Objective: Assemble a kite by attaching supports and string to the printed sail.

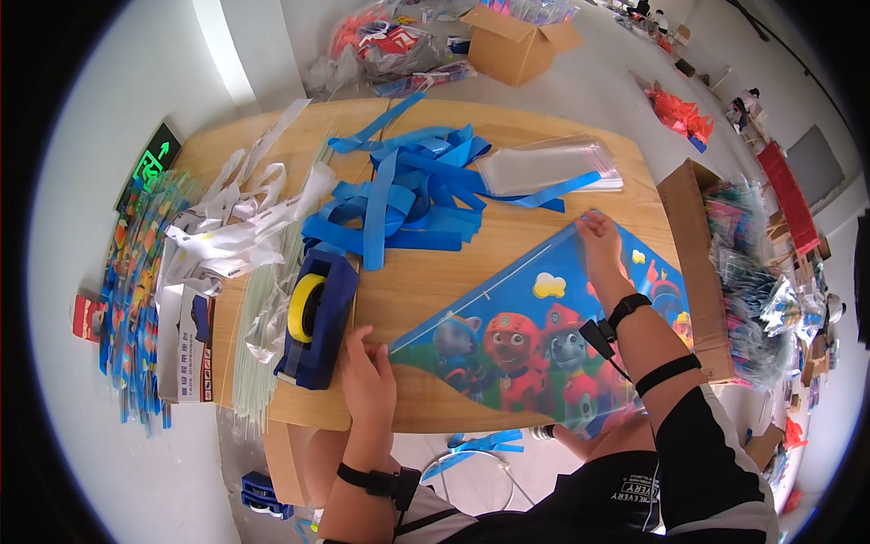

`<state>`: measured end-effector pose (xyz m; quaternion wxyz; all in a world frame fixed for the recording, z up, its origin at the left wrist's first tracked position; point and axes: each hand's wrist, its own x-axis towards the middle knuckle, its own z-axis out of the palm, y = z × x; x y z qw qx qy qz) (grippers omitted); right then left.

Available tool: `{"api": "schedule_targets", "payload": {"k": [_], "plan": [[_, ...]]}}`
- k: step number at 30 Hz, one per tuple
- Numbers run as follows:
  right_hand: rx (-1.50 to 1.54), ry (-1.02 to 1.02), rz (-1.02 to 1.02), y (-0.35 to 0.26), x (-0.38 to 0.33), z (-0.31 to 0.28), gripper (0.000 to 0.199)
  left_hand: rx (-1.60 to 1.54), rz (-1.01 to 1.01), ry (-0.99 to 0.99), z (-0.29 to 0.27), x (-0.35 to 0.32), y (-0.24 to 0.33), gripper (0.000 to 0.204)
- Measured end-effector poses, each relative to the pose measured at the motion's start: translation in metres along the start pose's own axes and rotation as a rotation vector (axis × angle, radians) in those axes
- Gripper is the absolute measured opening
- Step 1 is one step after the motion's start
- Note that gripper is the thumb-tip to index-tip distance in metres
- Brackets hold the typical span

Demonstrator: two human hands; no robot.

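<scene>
Head view: a person is leaning over a rounded wooden table (426,281) and working on a printed kite (535,340) lying flat on it.
Kite: it is lying at the near right of the table, its long straight edge running from the left hand up to the right hand, its picture side of cartoon dogs facing up.
Left hand (367,381): it is pressing down on the kite's left tip, fingers curled close together over the point; whether they are pinching the sheet or only pinning it, I cannot tell.
Right hand (600,245): it is resting on the kite's upper corner, fingers bunched against the edge there.
Tape dispenser (317,317): a dark blue one with a yellow roll is standing just beside the left hand.
Blue ribbons (408,195): a loose heap is lying beyond the kite, with clear bags (548,168) to its right.
Step in hand: it looks like stretching the kite flat along its long edge.
Next move: likely needing both corners kept taut while one hand is freed.
</scene>
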<state>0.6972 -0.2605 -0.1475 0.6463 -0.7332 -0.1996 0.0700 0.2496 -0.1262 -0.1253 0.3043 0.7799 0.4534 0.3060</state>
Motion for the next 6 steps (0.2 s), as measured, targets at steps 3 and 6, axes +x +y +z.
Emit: {"api": "schedule_targets", "payload": {"k": [3, 6], "plan": [[-0.021, 0.004, 0.010, 0.005, -0.004, 0.003, 0.036, 0.095, -0.004, -0.060, 0.001, -0.002, -0.002, 0.037], [-0.144, 0.009, 0.087, 0.004, -0.007, 0.005, 0.035, 0.158, 0.045, -0.042, 0.007, -0.005, -0.014, 0.038]]}}
